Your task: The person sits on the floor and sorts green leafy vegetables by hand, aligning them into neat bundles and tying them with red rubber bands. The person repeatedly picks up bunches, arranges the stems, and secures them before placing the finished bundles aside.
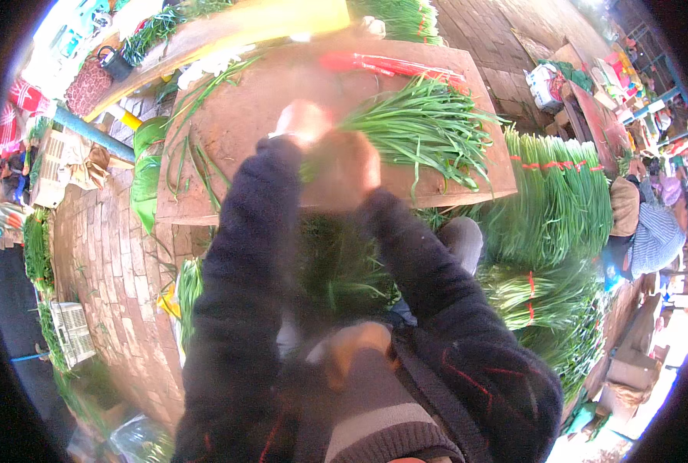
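Observation:
A spread of long green leaves, which look like garlic chives [431, 133], lies on a brown board-topped table [251, 87] before me. Its narrow end meets my two hands. My right hand [360, 162] is closed around that end, and blurred green shows just left of it. Close beside it, at the upper left, is my left hand [303, 118], overexposed and smeared by motion. Its fingers cannot be made out, nor whether it grips the stems. A bunch of thin red ties [390, 65] lies along the table's far side.
Loose leaves [196, 156] trail over the table's left side. Upright chive bundles with red ties [558, 197] stand at the right, and another tied bundle [529, 298] lies nearer. Beyond them is another person [650, 231]. Brick paving [112, 249] and a white crate [72, 333] are at the left.

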Tool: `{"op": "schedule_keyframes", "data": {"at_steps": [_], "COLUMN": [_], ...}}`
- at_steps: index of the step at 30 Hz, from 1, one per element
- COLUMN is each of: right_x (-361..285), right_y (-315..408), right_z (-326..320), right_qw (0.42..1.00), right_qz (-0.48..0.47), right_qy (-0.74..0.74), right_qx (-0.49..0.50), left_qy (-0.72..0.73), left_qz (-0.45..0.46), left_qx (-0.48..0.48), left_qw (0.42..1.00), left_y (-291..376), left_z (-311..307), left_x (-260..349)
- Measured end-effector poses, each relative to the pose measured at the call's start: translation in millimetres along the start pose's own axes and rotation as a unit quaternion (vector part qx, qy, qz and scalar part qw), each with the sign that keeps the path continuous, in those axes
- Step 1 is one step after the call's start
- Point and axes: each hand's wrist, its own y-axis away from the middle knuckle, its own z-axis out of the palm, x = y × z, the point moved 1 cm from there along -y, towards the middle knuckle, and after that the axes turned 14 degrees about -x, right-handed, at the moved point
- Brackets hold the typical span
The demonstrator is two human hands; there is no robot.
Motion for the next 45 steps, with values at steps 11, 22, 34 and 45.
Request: {"op": "schedule_keyframes", "data": {"at_steps": [11,22,34,45], "right_x": [35,9,28,20], "right_y": [-45,17,-5,17], "right_z": [-55,-43,-48,-86], "right_qw": [0.953,0.964,0.935,0.957], "right_qz": [-0.007,-0.171,0.018,-0.108], "right_qy": [-0.300,-0.187,-0.338,-0.268], "right_qx": [-0.045,0.082,0.101,0.009], "left_qy": [-0.001,0.195,-0.142,0.190], "left_qz": [0.135,0.009,0.098,0.030], "left_qx": [0.204,0.055,0.256,0.141], "left_qw": [0.970,0.979,0.951,0.971], "left_y": [67,19,67,54], "left_z": [39,4,52,5], "left_x": [43,20,26,22]}}
